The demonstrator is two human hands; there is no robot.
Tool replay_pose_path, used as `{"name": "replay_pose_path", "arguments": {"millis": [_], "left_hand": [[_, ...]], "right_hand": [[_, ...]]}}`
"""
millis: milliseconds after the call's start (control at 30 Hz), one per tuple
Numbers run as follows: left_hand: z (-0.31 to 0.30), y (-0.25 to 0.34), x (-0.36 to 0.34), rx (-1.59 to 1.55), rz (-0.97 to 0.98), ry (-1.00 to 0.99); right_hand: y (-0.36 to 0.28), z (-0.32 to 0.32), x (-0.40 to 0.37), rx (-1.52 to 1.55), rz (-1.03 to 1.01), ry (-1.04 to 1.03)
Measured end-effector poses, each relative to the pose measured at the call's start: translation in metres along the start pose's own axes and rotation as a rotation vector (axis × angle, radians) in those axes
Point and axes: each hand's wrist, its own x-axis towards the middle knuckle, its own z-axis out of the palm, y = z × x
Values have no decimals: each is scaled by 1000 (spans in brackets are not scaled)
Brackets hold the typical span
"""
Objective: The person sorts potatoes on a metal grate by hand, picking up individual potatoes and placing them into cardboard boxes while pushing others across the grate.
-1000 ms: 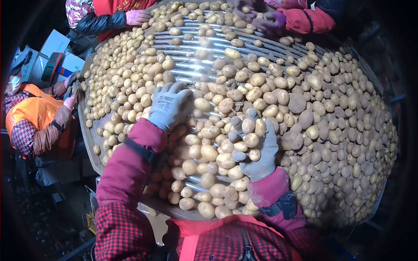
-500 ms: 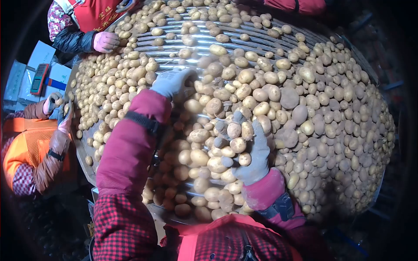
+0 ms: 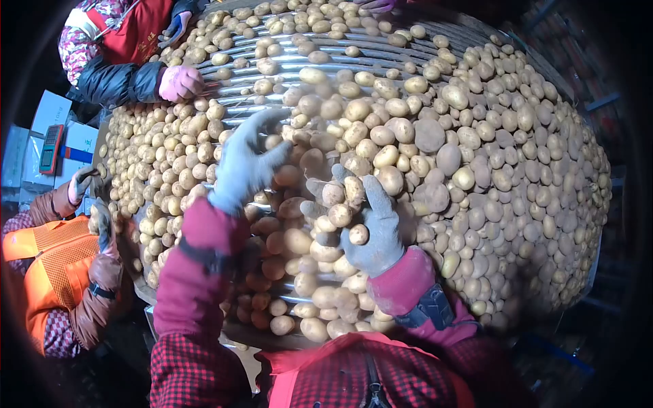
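My left hand (image 3: 243,166), in a grey glove, is over the potatoes left of centre. Its fingers are spread and somewhat blurred, with potatoes close beside the fingertips. My right hand (image 3: 375,239), also gloved in grey, is turned palm up near the middle. Several small potatoes (image 3: 339,215) rest in its palm and between its half-curled fingers. Beneath and between both hands lie larger loose potatoes (image 3: 297,241), some smeared by motion.
Potatoes cover much of a table with metal slats (image 3: 381,58), heaped thickest in a pile (image 3: 517,197) on the right. A co-worker's pink glove (image 3: 181,83) is at the upper left. Another person in an orange vest (image 3: 58,255) works at the left edge, near white boxes (image 3: 51,112).
My left hand has drawn back toward me and slightly left, its fingers now spread. My right hand still cradles small potatoes. The whole view has shifted a little.
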Motion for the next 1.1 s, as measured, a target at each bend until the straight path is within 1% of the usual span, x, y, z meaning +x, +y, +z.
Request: {"name": "replay_pose_path", "arguments": {"millis": [33,67,100,133,167,233,300,333,467,567,633,667,700,767,800,833,900,933,1033,1067,1100], "left_hand": [[9,33,-18,-164,-98,26],[11,66,-28,226,182,14],[19,77,-34,317,466,44],[27,85,-43,351,532,2],[37,94,-50,384,600,-41],[65,89,-61,492,641,-104],[73,89,-70,504,620,-67],[73,95,-72,449,583,-69],[49,101,-73,407,621,-139],[15,83,-73,417,518,44],[-7,50,-62,655,402,188],[-19,25,-54,794,377,195],[-30,6,-47,818,227,96],[-46,-31,-30,1150,-99,-140],[-48,-50,-19,1196,-108,-118],[-48,-54,-6,1240,-114,-102],[-38,-55,18,1423,-267,-286],[-36,-67,21,1506,-172,-210],[-38,-69,26,1505,-152,-273],[-38,-68,27,1472,-188,-317],[-39,-67,27,1448,-182,-322]], "right_hand": [[-3,0,-2,9,0,4],[-12,2,-3,132,127,-21],[-21,4,-4,253,257,-31],[-26,4,-2,380,346,-44],[-26,5,-1,478,394,-54],[-27,2,4,586,441,-69],[-23,1,7,666,471,-69],[-23,-2,5,689,478,-63],[-19,-3,5,767,490,-50],[-20,-5,7,793,494,-41],[-20,-5,9,804,500,-40],[-21,-5,8,802,503,-38],[-22,-5,8,805,511,-42],[-23,-4,8,807,523,-51],[-22,-4,7,806,529,-56],[-20,-4,7,806,531,-60],[-18,-3,7,810,551,-59],[-17,-3,6,812,555,-64],[-18,-6,7,816,555,-67],[-19,-6,7,816,553,-66],[-19,-7,7,814,547,-65]]}}
